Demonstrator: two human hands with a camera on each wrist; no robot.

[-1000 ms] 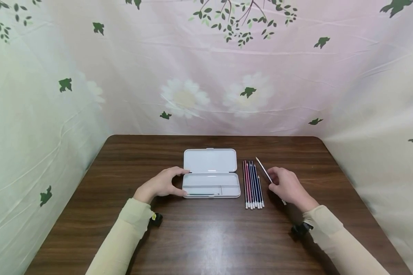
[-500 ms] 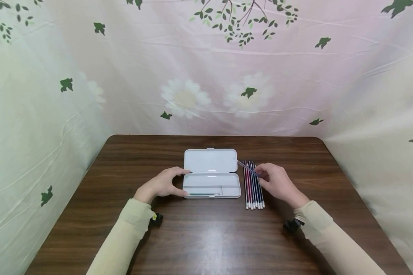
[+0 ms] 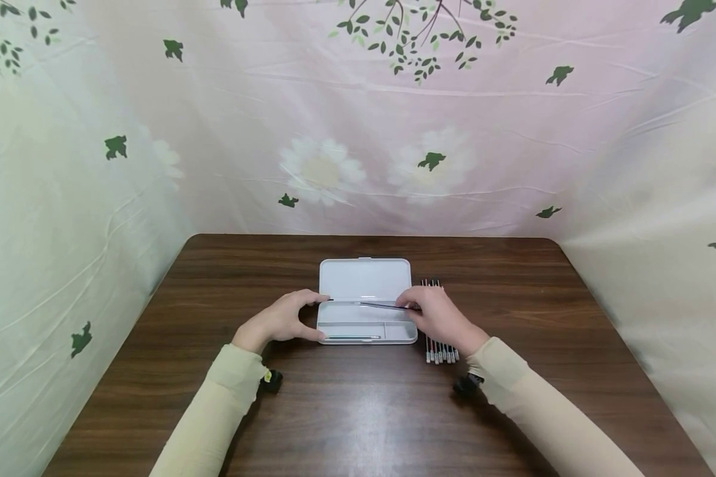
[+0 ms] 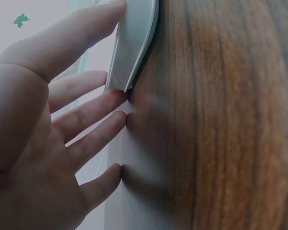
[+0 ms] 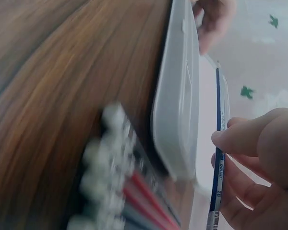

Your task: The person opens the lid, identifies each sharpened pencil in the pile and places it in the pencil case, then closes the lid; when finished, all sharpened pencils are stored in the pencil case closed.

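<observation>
A white pencil case [image 3: 364,275] lies with its lid raised back on the table. My left hand [image 3: 283,317] holds its left end, thumb at the near corner and fingers toward the hinge; the left wrist view shows the spread fingers [image 4: 96,103] at the case's end. Between thumb and fingertips my right hand [image 3: 438,315] pinches a dark blue pencil [image 5: 218,120], which lies across the back part of the case in the head view. Another thin pencil [image 3: 352,337] lies in the front compartment. My right hand partly hides the row of pencils [image 3: 441,354] beside the case.
The row holds several red and dark pencils with white eraser ends toward me, just right of the case. The brown wooden table [image 3: 358,411] ends at a patterned cloth backdrop [image 3: 358,132] behind and at both sides.
My right hand has carried the pencil leftward from the right of the row, over the other pencils, to the case, turning it sideways. The left hand and the case have stayed put.
</observation>
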